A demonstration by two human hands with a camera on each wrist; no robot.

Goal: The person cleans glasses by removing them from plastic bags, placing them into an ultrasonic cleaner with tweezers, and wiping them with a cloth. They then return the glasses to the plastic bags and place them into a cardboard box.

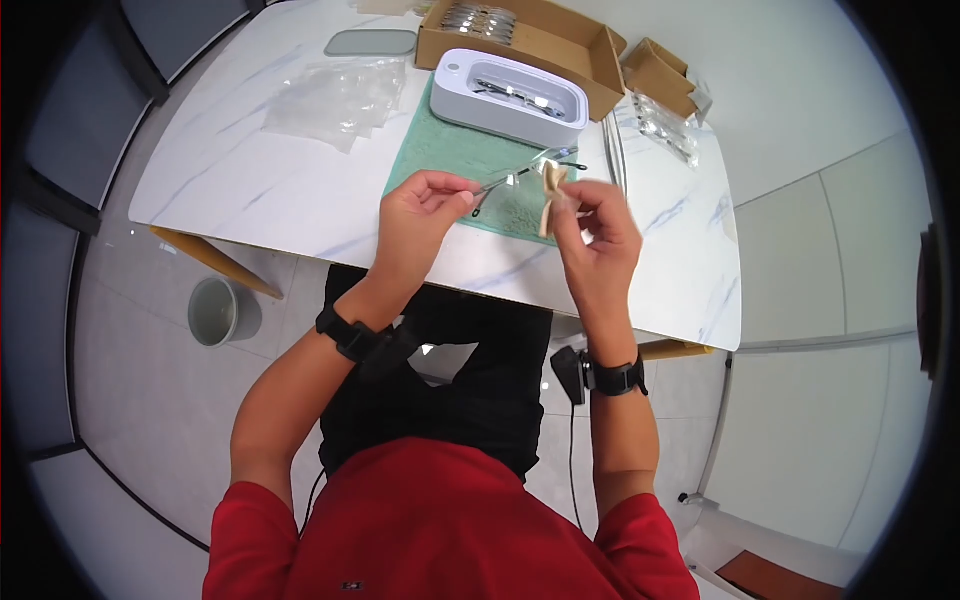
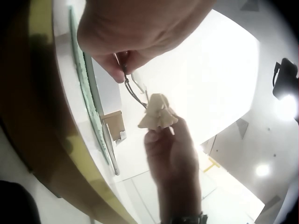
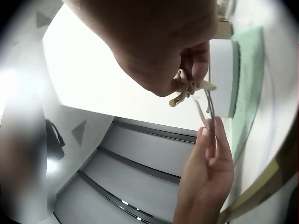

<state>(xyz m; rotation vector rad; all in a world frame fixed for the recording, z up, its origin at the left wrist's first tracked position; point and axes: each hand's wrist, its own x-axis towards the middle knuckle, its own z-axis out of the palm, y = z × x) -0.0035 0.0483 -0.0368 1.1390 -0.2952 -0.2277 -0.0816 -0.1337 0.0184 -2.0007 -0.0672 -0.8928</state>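
My left hand pinches a pair of thin-framed glasses by one side, above a green towel. Bunched in the fingers of my right hand is a beige cloth, at the far end of the glasses. In the left wrist view the cloth overlaps the frame's end and partly hides it. Just beyond the hands, a white ultrasonic cleaner stands on the towel. Another pair of glasses lies in its basin.
Behind the cleaner is an open cardboard box with stacked glasses. Clear plastic bags and a grey lid lie to the left. A smaller carton and bagged items sit at right. A bin stands on the floor.
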